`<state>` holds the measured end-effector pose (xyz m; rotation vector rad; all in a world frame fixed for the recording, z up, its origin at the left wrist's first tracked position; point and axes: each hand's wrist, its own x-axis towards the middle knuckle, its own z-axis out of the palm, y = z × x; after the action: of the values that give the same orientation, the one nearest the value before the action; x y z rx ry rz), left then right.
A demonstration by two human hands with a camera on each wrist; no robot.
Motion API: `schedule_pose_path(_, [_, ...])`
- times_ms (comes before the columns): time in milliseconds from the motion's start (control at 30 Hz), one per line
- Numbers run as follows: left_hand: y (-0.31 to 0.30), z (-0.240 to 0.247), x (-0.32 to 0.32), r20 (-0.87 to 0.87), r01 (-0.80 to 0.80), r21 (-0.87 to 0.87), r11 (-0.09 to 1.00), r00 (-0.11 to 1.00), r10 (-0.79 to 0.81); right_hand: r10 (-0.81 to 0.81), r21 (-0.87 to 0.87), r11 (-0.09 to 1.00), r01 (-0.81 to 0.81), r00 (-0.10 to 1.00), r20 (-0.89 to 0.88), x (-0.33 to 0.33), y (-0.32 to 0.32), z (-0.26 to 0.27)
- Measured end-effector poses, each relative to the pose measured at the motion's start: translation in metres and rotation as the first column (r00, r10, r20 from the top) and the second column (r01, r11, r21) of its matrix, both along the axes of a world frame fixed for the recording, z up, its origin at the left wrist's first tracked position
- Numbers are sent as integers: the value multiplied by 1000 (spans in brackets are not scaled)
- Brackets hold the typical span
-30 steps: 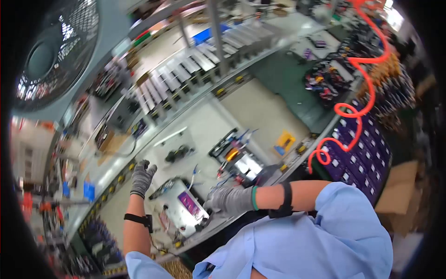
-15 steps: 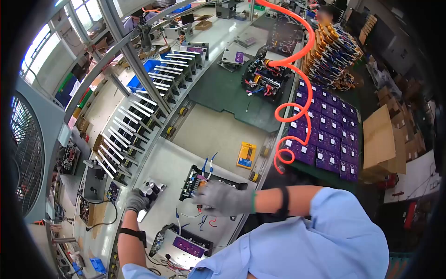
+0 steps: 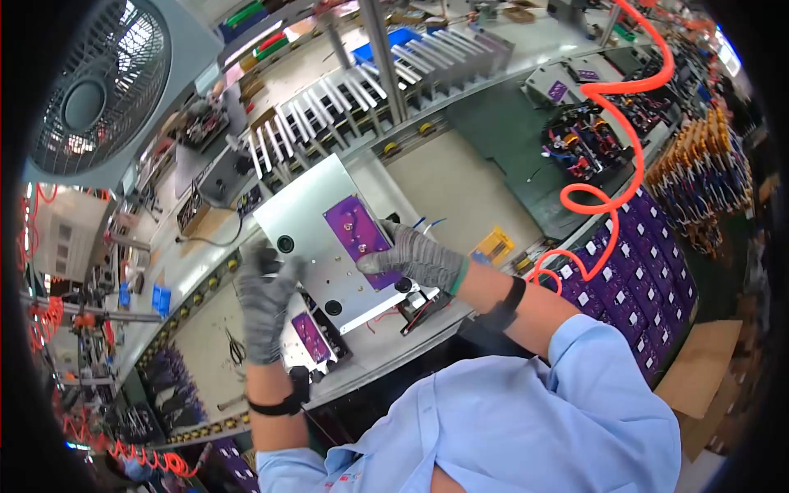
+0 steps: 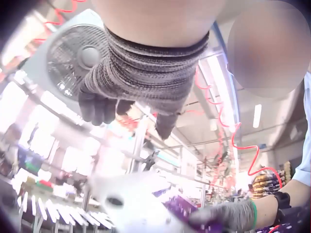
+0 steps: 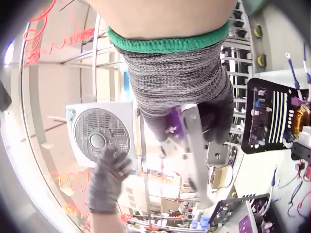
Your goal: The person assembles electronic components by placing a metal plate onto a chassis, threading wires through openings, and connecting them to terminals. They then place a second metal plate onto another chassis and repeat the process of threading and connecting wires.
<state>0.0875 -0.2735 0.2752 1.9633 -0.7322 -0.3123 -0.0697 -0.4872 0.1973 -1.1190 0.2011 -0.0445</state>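
Note:
In the head view, my gloved right hand pinches the edge of a silvery metal panel, thumb on the near face. A purple circuit board is fixed to that face, close to the thumb, with round black feet nearby. The panel is raised off the bench; the right wrist view shows its edge between thumb and fingers. My gloved left hand is beside the panel's left side, fingers loosely bent. Space shows between that hand and the panel in the right wrist view.
Below the panel lies another metal-covered unit with a purple board. An open black chassis with loose wires sits on the bench. A yellow packet, a row of metal plates, a coiled orange hose and a fan surround it.
My right hand has left the open chassis and now holds the metal panel raised. My left hand was at a plate with black cylinders and now holds nothing. The head view has turned.

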Motion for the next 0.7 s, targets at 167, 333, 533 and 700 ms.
schedule_pose_path(167, [6, -56, -27, -599, -188, -258, 948, 801, -4, 137, -20, 990, -138, 989, -57, -34, 13, -1])
schedule_pose_path(333, [72, -76, -26, -630, -431, -152, 889, 736, 249, 344, -945, -47, -325, 883, -321, -93, 21, -60])
schedule_pose_path(533, [112, -64, -39, -610, -511, -186, 839, 729, 310, 367, -958, 33, -286, 895, -255, -86, 34, -70])
schedule_pose_path(700, [108, -47, -40, -466, -549, -128, 826, 768, 439, 519, -889, 232, -394, 823, -230, -57, 31, -75])
